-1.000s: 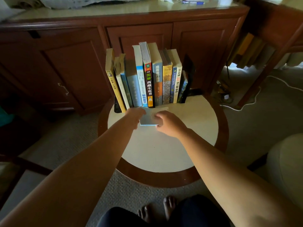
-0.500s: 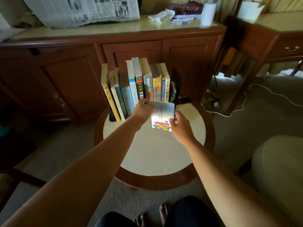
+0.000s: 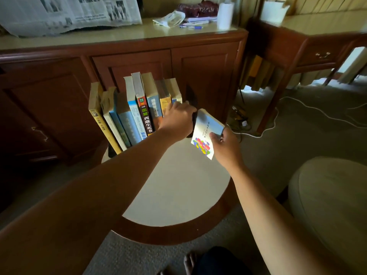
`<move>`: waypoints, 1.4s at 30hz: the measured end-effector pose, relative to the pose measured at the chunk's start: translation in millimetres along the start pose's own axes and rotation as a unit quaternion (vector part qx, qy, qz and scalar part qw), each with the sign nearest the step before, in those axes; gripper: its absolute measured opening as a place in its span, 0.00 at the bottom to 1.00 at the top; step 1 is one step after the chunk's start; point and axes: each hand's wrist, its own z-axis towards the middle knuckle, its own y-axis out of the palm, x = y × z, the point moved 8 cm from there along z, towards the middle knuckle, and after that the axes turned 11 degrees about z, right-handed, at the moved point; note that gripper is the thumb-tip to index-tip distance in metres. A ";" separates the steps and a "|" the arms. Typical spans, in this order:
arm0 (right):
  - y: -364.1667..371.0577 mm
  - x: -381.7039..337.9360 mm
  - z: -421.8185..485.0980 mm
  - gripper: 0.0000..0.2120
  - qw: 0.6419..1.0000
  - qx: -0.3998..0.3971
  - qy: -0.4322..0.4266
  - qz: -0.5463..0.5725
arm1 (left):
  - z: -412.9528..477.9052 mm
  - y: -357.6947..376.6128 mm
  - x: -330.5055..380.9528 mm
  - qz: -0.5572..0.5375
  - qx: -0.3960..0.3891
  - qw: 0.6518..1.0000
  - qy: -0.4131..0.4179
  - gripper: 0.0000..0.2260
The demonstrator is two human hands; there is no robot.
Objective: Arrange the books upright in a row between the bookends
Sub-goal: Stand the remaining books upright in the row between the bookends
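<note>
Small book (image 3: 206,132): tilted in the air above the round table (image 3: 178,187), at your right hand's 11 o'clock.
Right hand (image 3: 225,148): you pinch its lower right edge.
Left hand (image 3: 177,121): fingers curled over the right bookend (image 3: 191,98) at the row of books (image 3: 137,108); grasp uncertain.

Dim room | daylight from right on carpet (image 3: 309,120) and round table top (image 3: 178,185) | cabinet (image 3: 49,108) deep in shadow | wide-angle bending at edges | slightly soft

Book row (image 3: 137,114) upright at table (image 3: 178,195) rear; loose book (image 3: 206,133) right of row; cabinet (image 3: 198,64) behind.
</note>
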 end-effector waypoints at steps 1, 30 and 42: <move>-2.0 3.0 2.7 0.09 1.000 0.005 -0.006 -0.009 | 4.4 -3.9 8.8 0.142 0.034 0.987 0.066 0.17; 47.4 -35.7 16.7 0.21 0.970 0.112 -0.135 0.168 | -7.3 58.1 -21.1 0.541 -0.035 0.823 0.171 0.32; 95.5 17.3 45.7 0.12 0.979 0.144 -0.031 0.138 | -11.9 64.7 -33.1 0.501 0.014 0.852 0.152 0.34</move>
